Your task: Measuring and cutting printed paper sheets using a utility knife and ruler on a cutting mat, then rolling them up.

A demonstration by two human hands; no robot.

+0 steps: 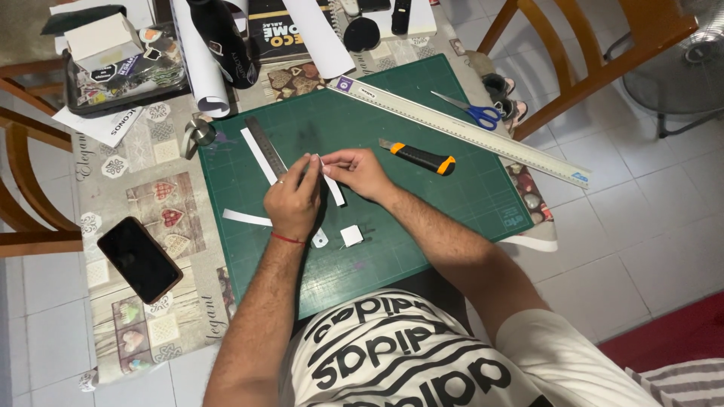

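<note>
Left hand [292,197] and right hand [360,170], fingers pinched on white paper strip [332,185], above green cutting mat [452,188]

Both bare forearms converge from the lower frame edge, left hand [294,200] knuckles-up with a red thread at the wrist, thumb and forefinger pinched, right hand [360,172] turned inward, its fingertips [326,160] meeting the left's in a matching pinch.

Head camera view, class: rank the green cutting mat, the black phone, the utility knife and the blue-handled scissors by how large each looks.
1. Green cutting mat, by far the largest.
2. Black phone.
3. and 4. Utility knife and blue-handled scissors: these look alike in length, so no firm ranking between them.
</note>
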